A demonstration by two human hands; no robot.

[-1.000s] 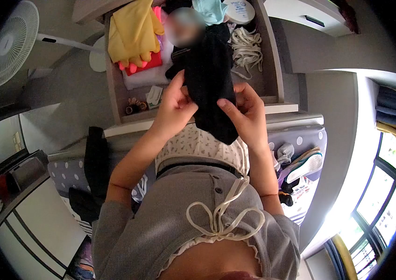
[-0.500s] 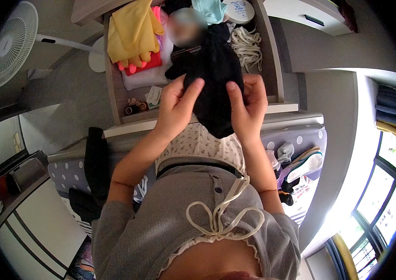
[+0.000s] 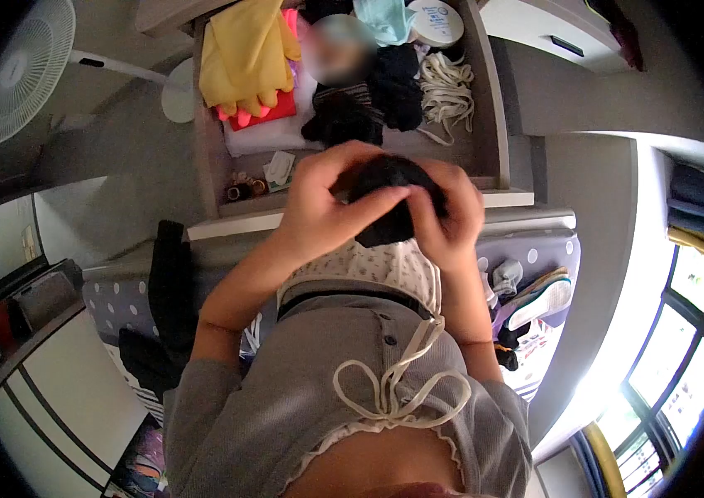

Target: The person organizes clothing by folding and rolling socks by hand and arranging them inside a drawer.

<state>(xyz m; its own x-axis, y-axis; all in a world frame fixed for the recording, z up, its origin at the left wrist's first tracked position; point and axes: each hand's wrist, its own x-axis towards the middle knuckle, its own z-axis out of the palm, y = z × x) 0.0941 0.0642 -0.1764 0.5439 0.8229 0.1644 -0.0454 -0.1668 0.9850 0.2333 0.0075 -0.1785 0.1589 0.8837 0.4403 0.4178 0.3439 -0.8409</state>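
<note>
Black cloth (image 3: 398, 172), bunched near the front edge of the drawer (image 3: 495, 141), held in left hand (image 3: 319, 203) and right hand (image 3: 456, 212), each curled partly closed around it, with thumbs (image 3: 373, 207) close together on top. Could spring open from slack thumb pressure, or drop outside the drawer from too loose a grip.

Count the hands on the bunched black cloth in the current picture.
2: the left hand at the black cloth's left side, and the right hand at its right, by the open drawer. Some fingers are hidden; no other hands show.
</note>
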